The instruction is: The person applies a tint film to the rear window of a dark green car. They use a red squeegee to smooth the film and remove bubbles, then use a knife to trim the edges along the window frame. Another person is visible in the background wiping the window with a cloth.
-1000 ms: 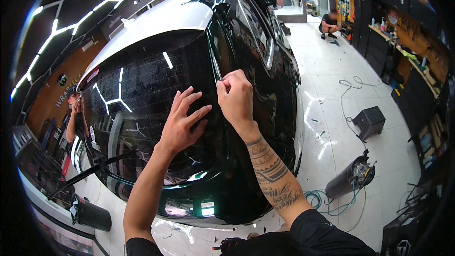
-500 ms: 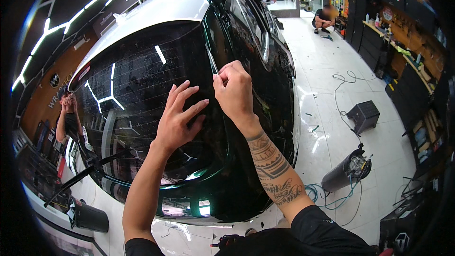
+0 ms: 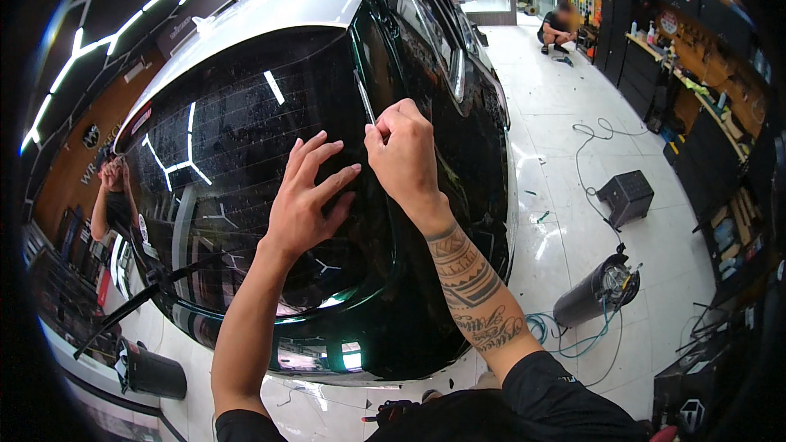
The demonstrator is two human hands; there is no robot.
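Note:
My right hand [image 3: 401, 151] is closed in a pinch around a slim silver blade-like tool [image 3: 365, 100], whose exact kind I cannot make out. The tool points away from me along the seam between the car's rear window [image 3: 246, 115] and its dark, glossy right rear pillar [image 3: 372, 57]. My left hand [image 3: 307, 188] is spread over the right part of the glass, fingers apart and holding nothing. Whether its fingertips touch the glass is hard to tell. Loose dark film [image 3: 378, 0] looks bunched near the top of the pillar.
A rear wiper arm [image 3: 123, 319] stands out from the window at the lower left, above a black bin [image 3: 155, 372]. To the right on the tiled floor are a black step stool [image 3: 626, 196], a dark cylinder with hoses [image 3: 594, 295] and a cable. Farther back squats another person [image 3: 555, 31].
The whole view has shifted very slightly. Both hands keep nearly the same pose, and the tool is still pinched at the seam beside the glass.

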